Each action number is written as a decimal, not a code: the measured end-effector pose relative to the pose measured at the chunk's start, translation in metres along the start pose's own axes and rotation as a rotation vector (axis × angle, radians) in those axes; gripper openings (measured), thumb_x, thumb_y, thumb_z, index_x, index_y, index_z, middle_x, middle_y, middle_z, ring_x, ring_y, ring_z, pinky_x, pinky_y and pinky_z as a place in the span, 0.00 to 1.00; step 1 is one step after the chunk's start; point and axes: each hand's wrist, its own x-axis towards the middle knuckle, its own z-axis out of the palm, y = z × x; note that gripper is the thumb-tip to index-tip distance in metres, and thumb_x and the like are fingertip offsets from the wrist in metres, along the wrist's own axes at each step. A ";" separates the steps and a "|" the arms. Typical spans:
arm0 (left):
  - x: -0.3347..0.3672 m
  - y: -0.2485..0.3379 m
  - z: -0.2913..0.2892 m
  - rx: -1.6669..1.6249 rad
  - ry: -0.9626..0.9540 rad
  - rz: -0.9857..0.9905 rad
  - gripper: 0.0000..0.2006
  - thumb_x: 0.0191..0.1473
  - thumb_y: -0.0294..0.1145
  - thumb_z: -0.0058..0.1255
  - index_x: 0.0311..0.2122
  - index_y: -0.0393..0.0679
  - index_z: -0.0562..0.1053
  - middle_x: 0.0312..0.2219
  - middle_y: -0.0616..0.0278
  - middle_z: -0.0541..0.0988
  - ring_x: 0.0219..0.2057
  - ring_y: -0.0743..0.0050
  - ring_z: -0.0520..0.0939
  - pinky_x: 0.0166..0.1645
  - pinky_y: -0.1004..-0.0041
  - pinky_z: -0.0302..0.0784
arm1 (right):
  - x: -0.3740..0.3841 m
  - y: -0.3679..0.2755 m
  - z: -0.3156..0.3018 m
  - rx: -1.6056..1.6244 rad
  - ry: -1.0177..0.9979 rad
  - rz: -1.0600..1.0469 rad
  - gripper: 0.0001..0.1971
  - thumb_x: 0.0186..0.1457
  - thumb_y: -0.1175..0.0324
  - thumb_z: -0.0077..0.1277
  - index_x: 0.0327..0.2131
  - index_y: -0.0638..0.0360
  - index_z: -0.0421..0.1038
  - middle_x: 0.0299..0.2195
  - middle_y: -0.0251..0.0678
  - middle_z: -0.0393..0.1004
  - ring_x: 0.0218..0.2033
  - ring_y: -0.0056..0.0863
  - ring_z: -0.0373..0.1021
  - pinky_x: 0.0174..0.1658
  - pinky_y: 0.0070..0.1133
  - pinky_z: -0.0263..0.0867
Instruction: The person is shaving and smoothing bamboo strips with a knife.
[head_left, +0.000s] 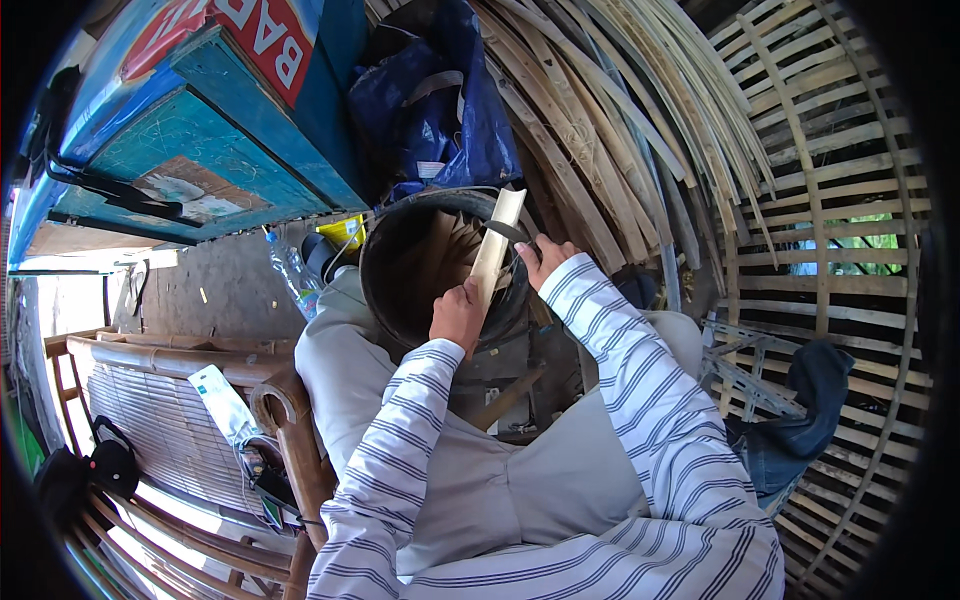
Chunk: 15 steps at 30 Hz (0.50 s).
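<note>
My left hand (457, 314) is closed round the lower end of a pale split bamboo piece (490, 258), which slants up and away over a dark round bucket (385, 312). In my right hand (549, 260) is a knife, its handle hidden by my fingers. The dark knife blade (510, 232) lies across the upper part of the bamboo and seems to touch it. Inside the bucket are thin bamboo pieces (455, 245), partly in shadow. The bucket stands between my knees.
Long bamboo strips (600, 120) are piled beyond the bucket to the right. A blue plastic bag (430, 120) and a blue cabinet (220, 150) stand at the back left. A plastic bottle (292, 275) and a bamboo bench (160, 385) are on my left; a slatted bamboo wall (820, 190) is right.
</note>
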 end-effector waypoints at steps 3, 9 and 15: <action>0.005 0.008 0.010 0.081 0.073 0.018 0.27 0.62 0.48 0.30 0.35 0.31 0.74 0.31 0.33 0.75 0.39 0.33 0.75 0.47 0.52 0.69 | 0.022 0.006 0.004 0.018 0.107 0.007 0.32 0.57 0.38 0.33 0.47 0.56 0.69 0.40 0.56 0.72 0.46 0.51 0.68 0.50 0.40 0.63; 0.005 0.006 0.014 0.110 0.103 0.048 0.27 0.62 0.48 0.30 0.35 0.32 0.74 0.32 0.33 0.75 0.38 0.33 0.75 0.47 0.51 0.69 | 0.020 -0.002 -0.001 0.033 0.027 0.065 0.32 0.57 0.38 0.33 0.48 0.56 0.69 0.45 0.53 0.70 0.48 0.47 0.67 0.53 0.38 0.61; 0.000 0.015 0.016 0.185 0.131 0.084 0.26 0.62 0.46 0.30 0.33 0.32 0.74 0.32 0.33 0.75 0.38 0.33 0.75 0.47 0.50 0.69 | 0.022 0.006 0.000 0.027 0.038 0.051 0.32 0.57 0.38 0.33 0.48 0.55 0.69 0.46 0.52 0.71 0.50 0.46 0.67 0.53 0.37 0.62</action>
